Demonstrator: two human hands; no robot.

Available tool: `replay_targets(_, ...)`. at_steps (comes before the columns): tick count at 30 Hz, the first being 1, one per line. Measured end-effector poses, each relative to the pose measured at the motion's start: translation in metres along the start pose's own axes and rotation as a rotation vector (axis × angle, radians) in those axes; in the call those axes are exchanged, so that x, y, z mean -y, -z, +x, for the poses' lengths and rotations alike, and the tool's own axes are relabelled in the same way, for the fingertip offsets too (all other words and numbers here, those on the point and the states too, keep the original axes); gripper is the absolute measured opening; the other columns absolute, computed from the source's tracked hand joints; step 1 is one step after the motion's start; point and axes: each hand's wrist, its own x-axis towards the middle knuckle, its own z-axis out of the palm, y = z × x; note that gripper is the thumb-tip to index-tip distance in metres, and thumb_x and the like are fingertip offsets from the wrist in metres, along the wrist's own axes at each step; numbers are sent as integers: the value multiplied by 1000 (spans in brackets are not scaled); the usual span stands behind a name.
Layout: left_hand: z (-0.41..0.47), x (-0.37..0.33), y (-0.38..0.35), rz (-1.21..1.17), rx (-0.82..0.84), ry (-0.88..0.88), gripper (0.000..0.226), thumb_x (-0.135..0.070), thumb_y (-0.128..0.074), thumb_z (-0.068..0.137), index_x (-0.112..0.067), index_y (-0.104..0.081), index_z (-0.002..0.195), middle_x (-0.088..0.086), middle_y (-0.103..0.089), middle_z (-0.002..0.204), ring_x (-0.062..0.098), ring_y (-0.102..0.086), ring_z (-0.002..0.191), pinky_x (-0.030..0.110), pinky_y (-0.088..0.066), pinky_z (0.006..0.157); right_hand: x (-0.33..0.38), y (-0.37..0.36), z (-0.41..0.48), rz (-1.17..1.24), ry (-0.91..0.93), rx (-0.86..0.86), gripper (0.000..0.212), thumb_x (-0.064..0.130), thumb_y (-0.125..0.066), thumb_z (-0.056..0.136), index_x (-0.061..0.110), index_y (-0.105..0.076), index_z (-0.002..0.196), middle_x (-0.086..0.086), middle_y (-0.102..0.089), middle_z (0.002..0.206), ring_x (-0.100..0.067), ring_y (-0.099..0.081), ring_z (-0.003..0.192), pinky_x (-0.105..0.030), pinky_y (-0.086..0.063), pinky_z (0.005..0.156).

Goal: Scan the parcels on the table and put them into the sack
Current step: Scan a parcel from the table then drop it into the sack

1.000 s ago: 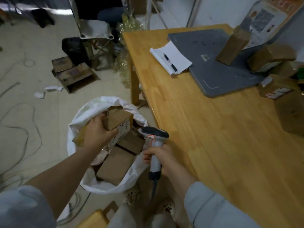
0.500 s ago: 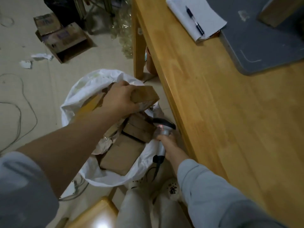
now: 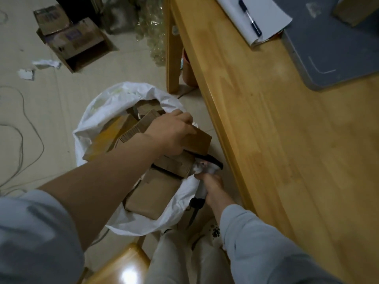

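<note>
Above a white sack (image 3: 96,115) of brown parcels (image 3: 155,193) on the floor, the left hand (image 3: 172,134) grips a cardboard parcel (image 3: 200,142) at its mouth, while the right hand (image 3: 213,186) clasps a handheld scanner (image 3: 207,168) beside the wooden table (image 3: 266,144).

Brown parcel (image 3: 198,141), white sack (image 3: 114,101), grey mat (image 3: 332,42)

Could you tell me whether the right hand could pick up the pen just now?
Probably not at once. The right hand grips the scanner down beside the sack, below the table edge, and the pen lies far up the table. Nothing stands between them on the tabletop, but the hand is full.
</note>
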Motion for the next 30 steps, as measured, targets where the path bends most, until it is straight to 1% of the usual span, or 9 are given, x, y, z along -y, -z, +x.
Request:
replay_targets(6, -9, -11, 16, 96, 73, 2, 54, -37, -66, 81, -30, -53, 133, 0, -39, 124, 20, -36, 112, 31, -45, 77, -9, 8, -29, -69, 59, -22, 57, 17, -73, 82, 4, -48, 131, -17, -59, 122, -34, -57, 110, -36, -45, 83)
replay_targets(10, -11, -21, 15, 199, 106, 19, 43, -35, -67, 81, -30, -59, 124, -1, -40, 116, 20, -37, 108, 35, -49, 75, -13, 11, -46, -89, 79, 20, 44, 14, -70, 84, 1, -52, 122, -17, -58, 122, -34, -56, 109, -40, -47, 92)
replay_targets(14, -8, -31, 1, 320, 121, 4, 39, -27, -57, 92, -26, -53, 131, 1, -42, 128, 22, -37, 119, 29, -35, 71, -17, 18, -57, 7, 113, 5, 47, 15, -71, 81, 7, -51, 122, -14, -58, 109, -32, -56, 98, -42, -47, 86)
replay_targets(17, -7, -32, -16, 261, 152, -45, 46, -27, -48, 98, -24, -41, 143, 4, -37, 146, 25, -32, 131, 28, -35, 94, -22, 24, -60, 92, 119, 3, 47, 14, -72, 81, 7, -51, 123, -14, -59, 112, -32, -57, 102, -43, -47, 91)
replay_targets(19, -10, -28, -31, 78, 195, -59, 51, -26, -46, 100, -21, -33, 148, 8, -26, 155, 26, -22, 142, 31, -20, 113, -24, 26, -61, 115, 128, 9, 49, 13, -74, 79, 5, -54, 123, -14, -62, 112, -32, -59, 103, -43, -48, 92)
replay_targets(22, -27, -25, -55, -301, 221, 10, 71, -15, -52, 95, -19, -11, 153, 11, 4, 160, 27, 1, 148, 32, -7, 118, -22, 28, -64, 105, 152, -11, 46, 11, -74, 79, 3, -56, 121, -17, -63, 112, -35, -60, 106, -44, -48, 94)
replay_targets(24, -41, -25, -67, -474, 39, 92, 76, -23, -58, 91, -20, -13, 152, 13, 5, 160, 28, 1, 148, 36, -11, 120, -19, 28, -66, 100, 165, -32, 45, 10, -73, 81, 2, -55, 122, -19, -62, 114, -35, -60, 106, -43, -48, 94)
replay_targets(26, -55, -23, -71, -489, -80, 151, 74, -36, -52, 88, -21, -16, 152, 12, 0, 160, 29, -2, 148, 43, -16, 119, -15, 22, -71, 99, 181, -44, 46, 10, -71, 82, 1, -53, 124, -20, -60, 118, -35, -58, 107, -42, -47, 93)
replay_targets(30, -55, -22, -66, -294, 79, 232, 71, -36, -50, 95, -38, -7, 152, 5, 12, 161, 28, 19, 146, 48, -11, 119, -11, 9, -87, 168, 227, -49, 48, 7, -71, 82, 3, -53, 126, -18, -59, 121, -31, -56, 102, -35, -44, 85)
